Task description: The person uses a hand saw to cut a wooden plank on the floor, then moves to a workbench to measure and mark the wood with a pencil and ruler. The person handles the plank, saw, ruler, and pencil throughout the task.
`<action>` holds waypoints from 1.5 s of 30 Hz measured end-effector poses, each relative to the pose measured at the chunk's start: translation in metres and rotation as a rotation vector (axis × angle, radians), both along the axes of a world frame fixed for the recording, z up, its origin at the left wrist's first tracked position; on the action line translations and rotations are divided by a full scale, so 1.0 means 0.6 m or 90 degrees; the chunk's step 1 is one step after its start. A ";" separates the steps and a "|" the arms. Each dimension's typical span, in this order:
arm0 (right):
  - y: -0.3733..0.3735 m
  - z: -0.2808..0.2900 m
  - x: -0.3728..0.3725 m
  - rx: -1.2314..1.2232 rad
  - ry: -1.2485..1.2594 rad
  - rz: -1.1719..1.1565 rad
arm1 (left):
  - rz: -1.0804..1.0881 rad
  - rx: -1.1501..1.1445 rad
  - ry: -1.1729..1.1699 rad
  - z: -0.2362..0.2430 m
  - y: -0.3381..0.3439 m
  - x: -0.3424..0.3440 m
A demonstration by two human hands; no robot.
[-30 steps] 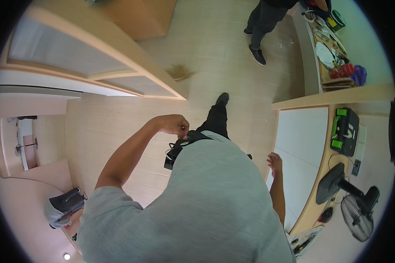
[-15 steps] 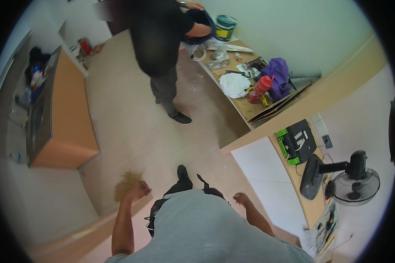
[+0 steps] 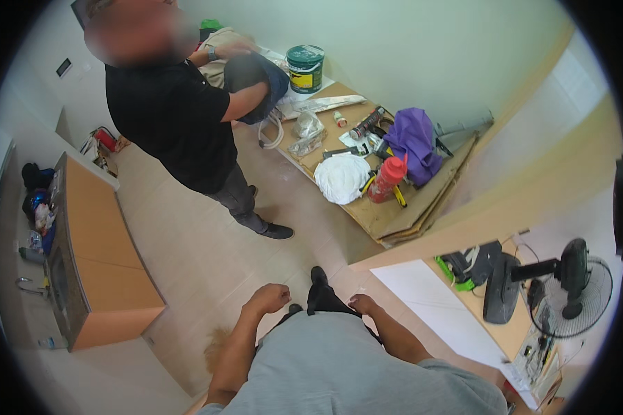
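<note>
My left hand (image 3: 269, 298) is in front of my body, its fingers curled in with nothing seen in them. My right hand (image 3: 363, 304) hangs by my right thigh, its fingers loosely curled and partly hidden; no object shows in it. Behind my left forearm, straw-coloured bristles (image 3: 217, 347), like a broom head, rest on the floor, apart from the hand. Ahead on the left stands another person in a black shirt (image 3: 176, 117), whose hands are at a dark bag (image 3: 273, 83) on the worktop.
The worktop holds a green bucket (image 3: 305, 69), a white cloth bundle (image 3: 342, 178), a red bottle (image 3: 387, 180), a purple cloth (image 3: 414, 146) and cardboard sheets (image 3: 422, 211). A partition edge (image 3: 457, 221) and a black fan (image 3: 571, 290) are right. An orange cabinet (image 3: 104, 249) stands left.
My view has moved forward, so the worktop and cabinet sit lower. My left hand has swung forward and inward, away from the bristles. The other person has turned and appears further left.
</note>
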State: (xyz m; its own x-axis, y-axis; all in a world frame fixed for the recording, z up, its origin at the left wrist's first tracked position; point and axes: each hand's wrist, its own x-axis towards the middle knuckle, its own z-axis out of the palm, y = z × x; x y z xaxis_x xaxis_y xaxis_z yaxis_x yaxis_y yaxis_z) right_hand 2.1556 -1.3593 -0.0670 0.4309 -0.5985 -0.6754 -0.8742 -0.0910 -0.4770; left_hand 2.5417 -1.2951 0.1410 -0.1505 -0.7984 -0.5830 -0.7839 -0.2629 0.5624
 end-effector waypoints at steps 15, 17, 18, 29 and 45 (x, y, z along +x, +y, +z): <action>-0.213 -0.035 0.009 0.067 0.005 0.052 | 0.088 0.081 -0.123 -0.043 -0.036 0.051; -0.226 -0.033 0.041 0.019 -0.043 0.068 | 0.074 0.045 -0.096 -0.046 -0.049 0.055; -0.231 -0.032 0.054 0.029 -0.041 0.071 | 0.063 0.042 -0.097 -0.045 -0.054 0.057; -0.240 -0.070 0.095 0.069 -0.025 0.146 | 0.171 0.165 -0.093 -0.045 -0.033 0.101; -0.267 -0.081 0.100 0.323 -0.084 -0.137 | 0.354 0.104 -0.123 -0.070 0.063 0.115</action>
State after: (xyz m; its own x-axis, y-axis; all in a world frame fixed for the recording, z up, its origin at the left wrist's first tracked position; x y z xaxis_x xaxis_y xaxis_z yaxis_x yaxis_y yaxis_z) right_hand 2.2157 -1.5195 -0.1155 0.4359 -0.2971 -0.8496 -0.7774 0.3513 -0.5217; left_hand 2.6108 -1.2573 0.0989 0.3840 -0.6244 -0.6802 -0.5873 -0.7336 0.3418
